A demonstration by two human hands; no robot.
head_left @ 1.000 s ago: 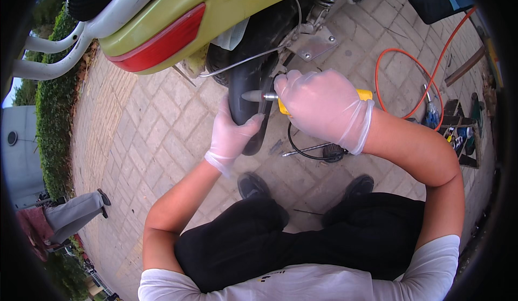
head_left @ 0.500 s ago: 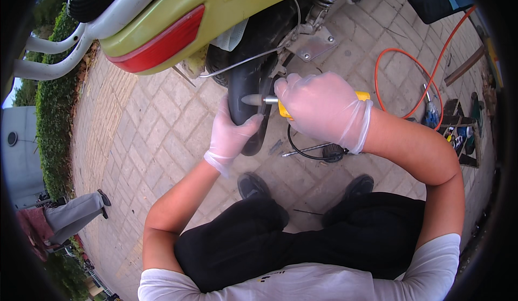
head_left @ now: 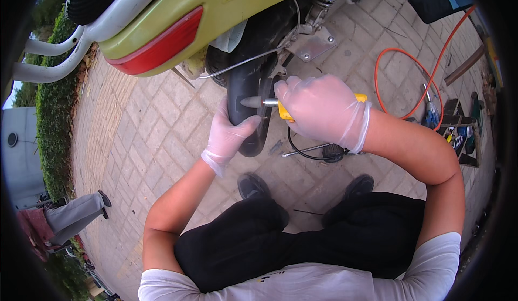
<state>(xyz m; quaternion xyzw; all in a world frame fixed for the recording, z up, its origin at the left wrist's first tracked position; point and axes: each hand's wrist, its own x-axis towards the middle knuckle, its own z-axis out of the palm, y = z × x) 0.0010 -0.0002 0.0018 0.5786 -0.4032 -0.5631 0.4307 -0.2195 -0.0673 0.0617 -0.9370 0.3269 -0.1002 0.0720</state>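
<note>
A black rubber inner tube (head_left: 241, 85) hangs down from the rear wheel area of a yellow-green scooter (head_left: 216, 23). Its lower end is in my gloved left hand (head_left: 229, 136), the fingers behind the tube and the thumb across its front. Wrapped round a yellow hand grinder (head_left: 285, 112) is my gloved right hand (head_left: 318, 106), which hides most of the tool's body. The grinder's grey cone-shaped tip (head_left: 250, 102) lies against or just over the tube's face, above my left thumb.
An orange-red hose (head_left: 376, 79) loops over the paving at the right. Beyond it lies a dark rack with tools (head_left: 458, 133). A black cord (head_left: 302, 152) and a metal rod lie below my right hand. Someone's grey-trousered legs (head_left: 75, 214) show at far left, near a hedge (head_left: 54, 128).
Both hands stay at the tube. My left hand and the tube have shifted very slightly, and the grinder's tip sits a few pixels lower on the tube.
</note>
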